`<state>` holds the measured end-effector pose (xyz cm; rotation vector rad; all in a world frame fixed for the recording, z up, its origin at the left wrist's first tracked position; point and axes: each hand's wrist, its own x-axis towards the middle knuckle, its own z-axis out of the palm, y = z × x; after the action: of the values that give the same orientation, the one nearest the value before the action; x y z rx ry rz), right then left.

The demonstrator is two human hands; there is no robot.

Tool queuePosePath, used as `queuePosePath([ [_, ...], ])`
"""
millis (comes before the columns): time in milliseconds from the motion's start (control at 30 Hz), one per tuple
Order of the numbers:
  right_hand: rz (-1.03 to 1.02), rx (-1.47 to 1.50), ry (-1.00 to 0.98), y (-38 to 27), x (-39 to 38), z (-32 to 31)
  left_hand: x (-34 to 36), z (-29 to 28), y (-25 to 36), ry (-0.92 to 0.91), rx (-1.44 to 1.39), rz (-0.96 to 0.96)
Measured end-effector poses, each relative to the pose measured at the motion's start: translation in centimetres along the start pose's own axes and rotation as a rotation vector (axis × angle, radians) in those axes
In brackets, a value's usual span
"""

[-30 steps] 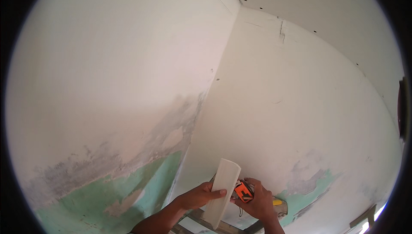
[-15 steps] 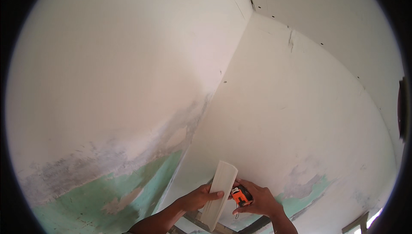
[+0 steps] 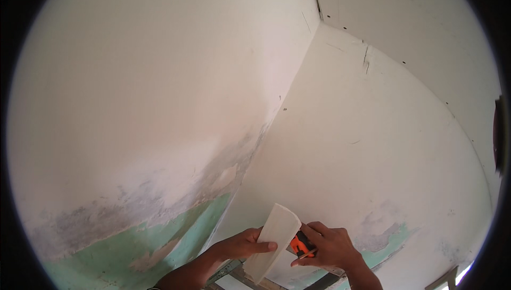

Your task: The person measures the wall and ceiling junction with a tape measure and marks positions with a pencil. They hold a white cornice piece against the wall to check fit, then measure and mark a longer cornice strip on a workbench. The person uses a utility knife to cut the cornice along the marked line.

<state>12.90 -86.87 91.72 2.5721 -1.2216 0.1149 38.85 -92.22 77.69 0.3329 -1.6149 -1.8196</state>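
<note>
A short, pale length of cornice moulding [image 3: 274, 239] stands tilted in front of me, its top end leaning right. My left hand [image 3: 245, 245] grips it from the left, with the thumb flat across its face and the other fingers hidden behind. Just right of the piece, my right hand [image 3: 331, 247] is closed around an orange and black tape measure [image 3: 302, 244]. The tape measure sits close against the moulding's right edge; whether they touch, I cannot tell.
Two white walls meet at a corner [image 3: 271, 119] ahead, under a ceiling [image 3: 404, 13] with dark screw dots. Lower down, grey patches and green paint [image 3: 117, 250] show on the left wall. Below my hands are frame-like bars [image 3: 239, 275]. A dark object [image 3: 498, 135] stands at the far right.
The view has shifted slightly, so the walls sit lower and further right. The moulding has turned a little in my left hand, its curved end showing more. My right hand's fingers have shifted on the tape measure.
</note>
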Motion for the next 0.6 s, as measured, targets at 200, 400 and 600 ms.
queuePosePath([
  [200,-0.065,-0.237,-0.005,0.3,0.9,-5.4,-1.4,-2.3,0.8,-0.127,-0.102,0.277],
  [400,0.062,-0.480,0.202,4.0,-1.1,-11.7,-2.5,-4.4,5.1,-0.185,-0.160,0.746],
  [600,0.182,-0.559,0.322,4.6,-0.9,-16.5,-2.6,-4.6,6.5,-0.101,-0.107,0.852],
])
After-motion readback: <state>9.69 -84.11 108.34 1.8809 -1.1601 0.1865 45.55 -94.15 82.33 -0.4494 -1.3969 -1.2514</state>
